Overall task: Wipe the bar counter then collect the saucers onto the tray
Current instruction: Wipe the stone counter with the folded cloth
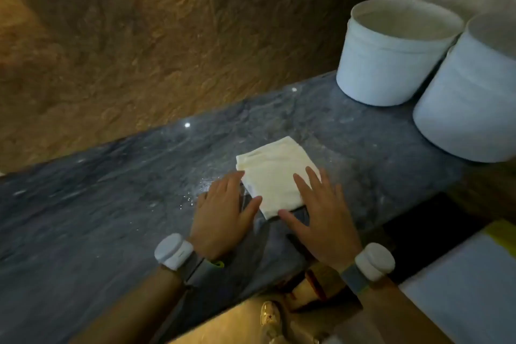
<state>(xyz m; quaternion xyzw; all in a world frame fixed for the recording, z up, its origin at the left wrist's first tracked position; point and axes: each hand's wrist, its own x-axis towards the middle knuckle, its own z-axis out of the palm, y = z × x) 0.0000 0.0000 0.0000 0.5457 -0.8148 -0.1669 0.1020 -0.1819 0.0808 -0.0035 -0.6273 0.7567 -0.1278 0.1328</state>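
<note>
A folded white cloth (275, 173) lies flat on the grey-blue marbled bar counter (111, 190). My left hand (226, 212) rests palm down at the cloth's left edge, fingers spread, fingertips touching that edge. My right hand (321, 218) lies flat with its fingers apart, the fingertips on the cloth's near right corner. Neither hand grips anything. No saucers or tray are in view. White sensor bands sit on both wrists.
Two white buckets stand on the counter's right end, one further back (391, 56) and one nearer (472, 103). A rough brown stone wall (139, 50) rises behind the counter. A pale flat surface (469, 293) lies lower right, below the counter's near edge.
</note>
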